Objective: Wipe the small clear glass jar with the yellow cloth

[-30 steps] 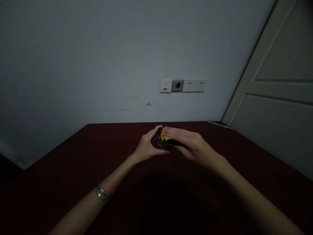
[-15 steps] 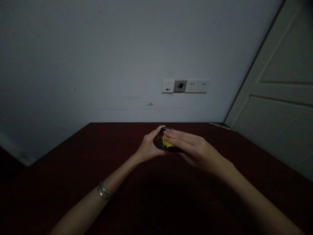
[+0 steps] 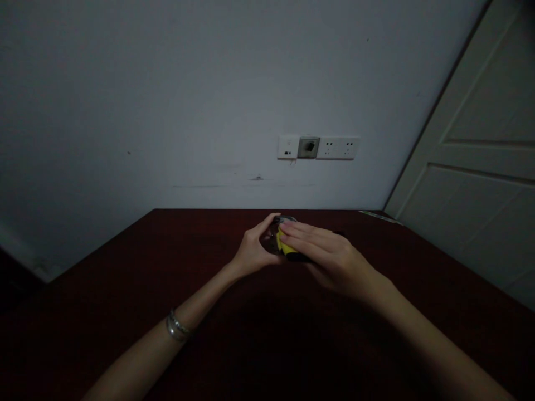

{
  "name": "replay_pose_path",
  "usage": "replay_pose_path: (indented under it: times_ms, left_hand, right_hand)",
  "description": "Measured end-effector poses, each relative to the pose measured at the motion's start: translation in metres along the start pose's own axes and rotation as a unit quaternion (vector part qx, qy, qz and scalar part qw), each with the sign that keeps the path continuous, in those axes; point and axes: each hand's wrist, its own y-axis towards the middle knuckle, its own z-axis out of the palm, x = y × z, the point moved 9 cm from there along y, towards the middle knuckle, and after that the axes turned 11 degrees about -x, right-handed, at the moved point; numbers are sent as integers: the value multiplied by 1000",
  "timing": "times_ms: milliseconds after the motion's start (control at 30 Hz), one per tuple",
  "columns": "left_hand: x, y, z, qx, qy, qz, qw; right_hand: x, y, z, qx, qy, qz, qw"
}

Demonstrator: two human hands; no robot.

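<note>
Curving around a dark, see-through round thing (image 3: 268,243), the left hand (image 3: 251,249) makes a wide C shape and has hold of it. The right hand (image 3: 334,248) is mostly closed, its fingers flat over a yellow and black thing (image 3: 288,250) just beside the round one. The yellow end points left; the hand hides its long way. Both things are between the 2 hands, over the far middle of the red-brown desk (image 3: 167,267). Whether the round thing is a cup, or holds anything, is too dark to tell.
</note>
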Motion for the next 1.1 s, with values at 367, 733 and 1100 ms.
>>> replay_pose_path:
  times_ms: [367, 733, 1100]
  left_hand:
    - [10, -5, -2, -20, -43, -26, 999]
    - [13, -11, 1, -5, -69, -59, 996]
    - [18, -8, -1, -40, -126, -143, 981]
  right_hand:
    - [-16, -6, -9, -87, 4, 58, 995]
    - [-35, -10, -10, -116, 31, 138, 983]
    - [-7, -1, -8, -86, 16, 47, 995]
